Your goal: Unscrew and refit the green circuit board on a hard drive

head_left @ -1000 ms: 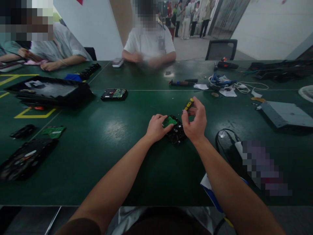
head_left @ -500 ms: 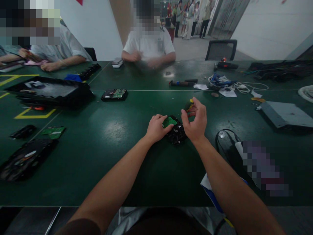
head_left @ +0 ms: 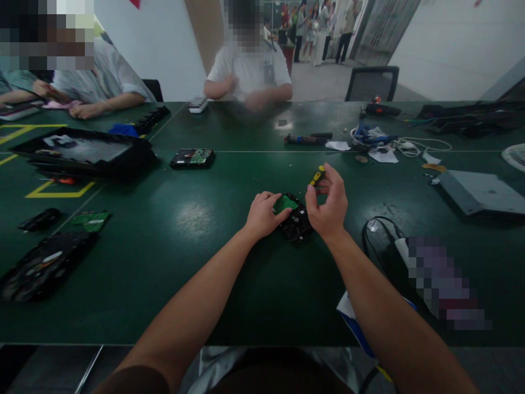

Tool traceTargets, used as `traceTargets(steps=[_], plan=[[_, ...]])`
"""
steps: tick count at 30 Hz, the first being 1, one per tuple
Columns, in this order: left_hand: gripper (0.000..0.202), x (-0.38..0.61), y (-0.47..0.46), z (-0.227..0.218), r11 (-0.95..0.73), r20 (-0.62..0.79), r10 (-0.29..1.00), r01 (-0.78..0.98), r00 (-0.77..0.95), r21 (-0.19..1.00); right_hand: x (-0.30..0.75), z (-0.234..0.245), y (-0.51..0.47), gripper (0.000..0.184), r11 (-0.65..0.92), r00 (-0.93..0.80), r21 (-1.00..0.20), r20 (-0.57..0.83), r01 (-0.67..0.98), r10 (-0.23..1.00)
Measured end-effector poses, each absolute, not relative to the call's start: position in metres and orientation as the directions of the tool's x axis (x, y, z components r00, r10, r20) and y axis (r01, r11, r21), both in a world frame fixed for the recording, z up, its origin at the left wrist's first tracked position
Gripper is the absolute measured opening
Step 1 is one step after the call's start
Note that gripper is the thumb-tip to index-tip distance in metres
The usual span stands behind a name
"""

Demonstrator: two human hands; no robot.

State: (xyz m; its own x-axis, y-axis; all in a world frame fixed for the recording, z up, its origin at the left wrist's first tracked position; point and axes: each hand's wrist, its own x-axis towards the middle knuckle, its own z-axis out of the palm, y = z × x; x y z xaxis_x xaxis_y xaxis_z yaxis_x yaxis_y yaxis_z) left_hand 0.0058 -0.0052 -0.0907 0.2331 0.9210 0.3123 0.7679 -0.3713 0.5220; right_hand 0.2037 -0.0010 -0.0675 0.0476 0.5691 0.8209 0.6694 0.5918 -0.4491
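A small black hard drive (head_left: 296, 223) with a green circuit board (head_left: 284, 203) lies on the green table (head_left: 205, 257) in front of me. My left hand (head_left: 262, 214) rests on its left side, fingers curled over the board and holding it down. My right hand (head_left: 328, 205) is closed in a pinch on a screwdriver with a yellow and black handle (head_left: 316, 177), held above the drive's right edge. The screwdriver's tip is hidden behind my fingers.
Another drive (head_left: 192, 158) lies further back, a black tray (head_left: 82, 150) at the left, more drives and a green board (head_left: 91, 220) near left. Cables (head_left: 381, 139), a grey box (head_left: 479, 192) and a black cord (head_left: 377, 232) lie right. Two people sit across the table.
My right hand's fingers spread briefly around the screwdriver handle, then pinched it again. My left hand and the drive stayed put. The person opposite moved their hands.
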Motion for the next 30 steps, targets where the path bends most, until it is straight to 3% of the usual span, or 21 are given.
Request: traceTargets(steps=[30], plan=[[0.057,0.0056,-0.005,-0.0913,-0.361,0.302,0.926,0.768,0.227,0.528,0.207,-0.0696,-0.0003,0.067,0.589,0.038,-0.472,0.8,0.656,0.599]])
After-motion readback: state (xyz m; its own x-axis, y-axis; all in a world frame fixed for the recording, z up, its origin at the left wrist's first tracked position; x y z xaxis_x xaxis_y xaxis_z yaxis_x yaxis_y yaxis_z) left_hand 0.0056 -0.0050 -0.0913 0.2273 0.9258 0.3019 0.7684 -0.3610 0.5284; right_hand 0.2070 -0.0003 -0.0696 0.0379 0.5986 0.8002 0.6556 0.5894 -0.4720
